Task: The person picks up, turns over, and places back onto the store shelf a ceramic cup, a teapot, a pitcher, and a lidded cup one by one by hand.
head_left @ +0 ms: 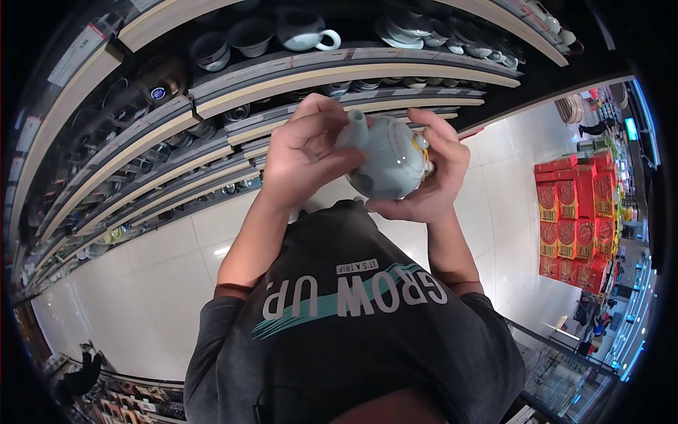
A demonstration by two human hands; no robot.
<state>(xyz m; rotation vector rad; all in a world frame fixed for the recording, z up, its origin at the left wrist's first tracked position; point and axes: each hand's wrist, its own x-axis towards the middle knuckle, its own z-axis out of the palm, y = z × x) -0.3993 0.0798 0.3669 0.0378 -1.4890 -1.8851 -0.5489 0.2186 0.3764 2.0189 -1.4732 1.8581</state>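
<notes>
A pale grey-green teapot [388,159] is held up between my two hands, in front of the shelves. Its short spout points up and to the left. My left hand [304,152] is closed beside the spout, with the thumb against the teapot's body and the other fingers curled. Around the opposite side wraps my right hand [441,166], next to a yellow cord on the pot. The fingertips behind the pot are partly hidden.
Shelves [424,73] of crockery run across the top and left, with a white-handled vessel [304,34] and several bowls [251,37]. Pale floor tiles [141,283] lie below. Red boxes [575,222] are stacked at the right. Another person [599,127] is at the far right.
</notes>
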